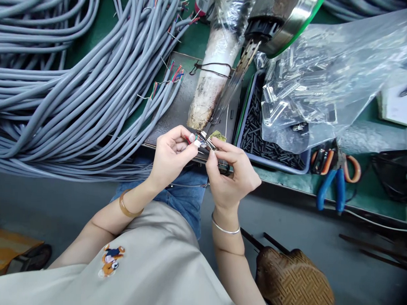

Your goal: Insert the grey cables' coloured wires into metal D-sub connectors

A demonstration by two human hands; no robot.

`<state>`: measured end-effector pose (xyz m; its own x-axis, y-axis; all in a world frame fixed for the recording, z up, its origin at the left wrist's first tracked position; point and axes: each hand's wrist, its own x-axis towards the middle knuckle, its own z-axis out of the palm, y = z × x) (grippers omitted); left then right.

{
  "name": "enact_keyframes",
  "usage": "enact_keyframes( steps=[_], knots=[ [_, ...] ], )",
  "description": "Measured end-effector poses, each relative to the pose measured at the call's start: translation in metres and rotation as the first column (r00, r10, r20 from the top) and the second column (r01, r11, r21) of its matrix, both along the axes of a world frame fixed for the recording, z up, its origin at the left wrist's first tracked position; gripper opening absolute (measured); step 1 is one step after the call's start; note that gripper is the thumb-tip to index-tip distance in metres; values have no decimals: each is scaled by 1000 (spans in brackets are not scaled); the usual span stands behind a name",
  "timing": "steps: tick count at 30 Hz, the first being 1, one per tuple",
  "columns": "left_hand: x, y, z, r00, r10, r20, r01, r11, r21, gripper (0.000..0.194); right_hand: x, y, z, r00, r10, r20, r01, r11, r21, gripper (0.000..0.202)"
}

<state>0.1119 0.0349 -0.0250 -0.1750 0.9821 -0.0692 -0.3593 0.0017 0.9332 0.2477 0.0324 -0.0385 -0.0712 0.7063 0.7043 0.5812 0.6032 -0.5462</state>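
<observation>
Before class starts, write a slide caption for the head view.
Left hand pinching wires, right hand holding a connector, beside grey cables and a tray of small black pieces.

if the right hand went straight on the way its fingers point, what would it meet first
Past the small metal connector it pinches, the right hand would probably meet the left hand first, though depth is hard to judge from this one view.
</observation>
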Motion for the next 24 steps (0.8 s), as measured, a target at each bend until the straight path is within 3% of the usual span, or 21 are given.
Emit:
enact_keyframes(
  steps=[12,20,24],
  knots=[
    [-2,-4,-2,1000,-8,-21,8,1000,-3,26,2,-6,-1,1000,21,20,-21,1000,22,15],
    [-3,-6,-2,999,-39,33,41,998,-43,27,-1,-8,-3,978,21,-207,-59,982,-177,10],
    [-2,-4,-3,997,-8,78,8,1000,1,25,-2,-7,-6,985,46,-167,-65,992,-112,13]
  ],
)
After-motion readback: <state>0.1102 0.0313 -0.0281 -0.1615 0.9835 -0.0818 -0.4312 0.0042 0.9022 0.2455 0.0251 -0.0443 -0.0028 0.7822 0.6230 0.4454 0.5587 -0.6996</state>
